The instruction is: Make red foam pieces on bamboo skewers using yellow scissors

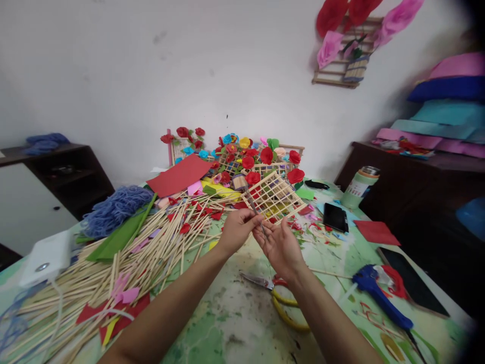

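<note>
My left hand [238, 230] is closed in a pinch on a thin greyish strand [250, 199], which may be yarn or wire. The strand runs up toward a lattice of thin wooden sticks [276, 194], and its lower end reaches the right fingers. Palm up, my right hand [280, 245] is held just beside the left, its fingers mostly stretched out under the strand. Below the hands lie scissors [290, 303] with yellow and red handles, partly behind my right forearm. Paper flowers [248, 162] in red, blue and yellow crowd the lattices behind.
Loose wooden sticks [151, 242] cover the table's left side, with blue yarn [117, 207] and red paper [180, 174] beyond. On the right are a blue glue gun [379, 293], a tablet [413, 280], a phone [335, 217] and a green bottle [358, 189].
</note>
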